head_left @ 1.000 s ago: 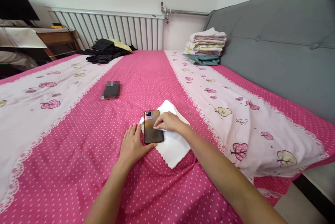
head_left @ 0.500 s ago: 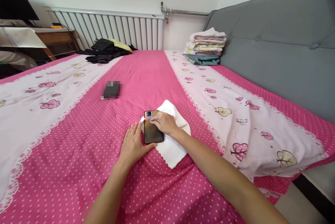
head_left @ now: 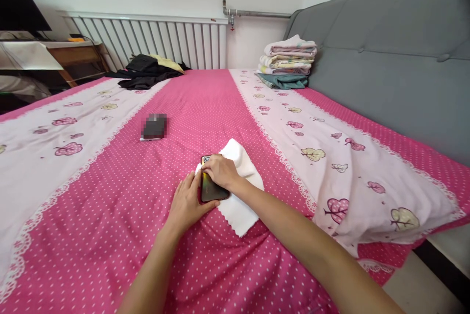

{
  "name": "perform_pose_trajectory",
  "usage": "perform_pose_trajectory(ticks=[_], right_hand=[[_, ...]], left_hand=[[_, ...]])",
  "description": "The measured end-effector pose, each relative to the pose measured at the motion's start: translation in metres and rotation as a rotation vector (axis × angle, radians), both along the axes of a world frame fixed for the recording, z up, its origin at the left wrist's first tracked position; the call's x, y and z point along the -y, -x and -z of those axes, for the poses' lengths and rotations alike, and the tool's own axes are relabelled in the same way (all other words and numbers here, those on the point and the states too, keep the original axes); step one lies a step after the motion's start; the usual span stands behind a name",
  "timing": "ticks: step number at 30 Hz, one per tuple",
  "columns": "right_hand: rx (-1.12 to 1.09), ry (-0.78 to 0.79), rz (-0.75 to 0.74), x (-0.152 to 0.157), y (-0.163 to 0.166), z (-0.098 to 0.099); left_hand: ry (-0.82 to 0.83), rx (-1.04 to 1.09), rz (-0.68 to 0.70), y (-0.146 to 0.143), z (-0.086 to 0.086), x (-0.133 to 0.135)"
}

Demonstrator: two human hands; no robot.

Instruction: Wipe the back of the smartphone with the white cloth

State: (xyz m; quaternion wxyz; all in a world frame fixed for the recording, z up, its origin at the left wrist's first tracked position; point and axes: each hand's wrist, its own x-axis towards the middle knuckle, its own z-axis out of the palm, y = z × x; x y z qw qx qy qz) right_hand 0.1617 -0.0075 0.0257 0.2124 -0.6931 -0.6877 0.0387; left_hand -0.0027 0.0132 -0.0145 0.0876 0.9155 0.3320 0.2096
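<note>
A smartphone point(head_left: 212, 191) lies back side up on a white cloth point(head_left: 240, 213), its camera corner partly covered by my right hand. My left hand point(head_left: 187, 201) rests flat with fingers stretched; its index finger runs along the phone's left edge and its thumb lies at the bottom edge. Over the upper part of the phone, my right hand point(head_left: 221, 171) has its fingers bent and pressed together near the camera. Whatever is between those fingertips is too small to make out. The cloth spreads out beneath the phone and to its right.
The pink dotted bedspread point(head_left: 198, 103) is wrinkled near me. A dark blurred-out object point(head_left: 154, 127) lies beyond my left hand. Dark clothes point(head_left: 145, 71) lie at the far left, folded cloths point(head_left: 288, 61) at the far right, by the grey headboard point(head_left: 385, 64). Behind stands a radiator point(head_left: 154, 39).
My right hand has slid up and left across the phone's back, from below the camera to its upper left part. My left hand and the phone stay nearly in place.
</note>
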Motion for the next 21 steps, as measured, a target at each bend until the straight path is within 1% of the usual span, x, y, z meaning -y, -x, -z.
perform_pose_trajectory(ticks=[3, 6, 9, 15, 21], right_hand=[[-0.021, 0.031, 0.040, 0.001, -0.005, -0.003], [-0.040, 0.098, 0.117, 0.006, -0.014, -0.008], [-0.049, 0.139, 0.181, 0.011, -0.023, -0.013], [-0.102, 0.159, 0.206, 0.017, -0.030, -0.015], [-0.166, 0.154, 0.212, 0.016, -0.031, -0.011]], left_hand=[[0.035, -0.021, 0.033, -0.001, -0.005, -0.002], [0.069, -0.034, 0.034, -0.002, -0.008, -0.004], [0.086, -0.016, 0.064, -0.005, -0.010, -0.006], [0.125, 0.039, 0.126, -0.008, -0.013, -0.004], [0.123, 0.051, 0.143, -0.010, -0.015, 0.000]])
